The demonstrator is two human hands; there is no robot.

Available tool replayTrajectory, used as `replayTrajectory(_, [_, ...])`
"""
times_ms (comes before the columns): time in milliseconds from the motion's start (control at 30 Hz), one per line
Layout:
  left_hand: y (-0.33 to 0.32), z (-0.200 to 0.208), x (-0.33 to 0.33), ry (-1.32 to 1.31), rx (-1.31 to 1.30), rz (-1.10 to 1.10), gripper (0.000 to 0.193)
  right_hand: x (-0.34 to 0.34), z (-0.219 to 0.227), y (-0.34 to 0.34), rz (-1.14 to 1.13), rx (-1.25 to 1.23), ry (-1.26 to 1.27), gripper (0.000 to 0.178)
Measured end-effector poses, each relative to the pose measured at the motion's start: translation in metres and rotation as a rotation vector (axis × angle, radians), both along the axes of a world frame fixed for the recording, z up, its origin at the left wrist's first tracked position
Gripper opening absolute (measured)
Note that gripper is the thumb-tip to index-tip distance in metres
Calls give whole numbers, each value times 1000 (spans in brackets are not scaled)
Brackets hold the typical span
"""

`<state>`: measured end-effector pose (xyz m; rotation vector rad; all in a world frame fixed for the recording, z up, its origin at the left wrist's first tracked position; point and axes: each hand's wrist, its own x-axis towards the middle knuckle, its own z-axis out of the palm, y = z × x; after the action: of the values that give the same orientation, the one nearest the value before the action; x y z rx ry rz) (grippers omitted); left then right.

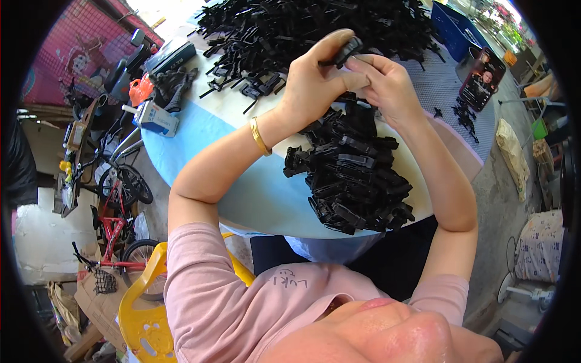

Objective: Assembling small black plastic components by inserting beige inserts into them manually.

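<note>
Above the table, my left hand (315, 85) is closed around a small black plastic part (347, 51), which sticks out between its thumb and fingers. My right hand (390, 88) meets it from the right, its fingertips pinched together at the part's lower end. Exactly what those right fingertips grip is partly hidden. Just below both hands lies a stacked heap of similar black parts (357, 160), close to the table's near edge. Beyond them spreads a much larger loose pile of black parts (272, 30).
The round table (254, 199) has a light blue and white cover. A blue crate (457, 30) and a propped phone (483, 78) stand at the right, with several loose black bits nearby. A blue-and-white box (156, 118) sits at the left. A yellow chair (142, 314) and red bicycle (112, 236) are left below.
</note>
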<state>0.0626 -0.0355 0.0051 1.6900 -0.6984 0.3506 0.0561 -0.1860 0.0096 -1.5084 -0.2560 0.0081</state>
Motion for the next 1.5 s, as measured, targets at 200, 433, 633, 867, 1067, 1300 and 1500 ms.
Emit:
replayTrajectory(200, [0,4,-7,-177,143,-10,46,-6,-2,-2,22,228,37,14])
replayTrajectory(433, [22,19,0,179,108,-416,52,-8,2,-4,-139,-2,-146,15])
replayTrajectory(633, [20,20,5,345,-58,-444,38,-9,-2,-7,-103,-103,-250,13])
replayTrajectory(867, [14,17,-2,286,-119,-235,28,-16,-3,-3,-42,-91,-254,14])
replayTrajectory(1067, [11,16,-11,100,-33,-58,24,-22,1,-2,-63,-214,-360,14])
replayTrajectory(1300, [9,9,-10,-107,-13,42,17,-28,12,-1,-28,-252,-186,15])
replayTrajectory(1500, [5,15,-15,-53,-93,-31,20,-20,10,-7,26,-153,-251,16])
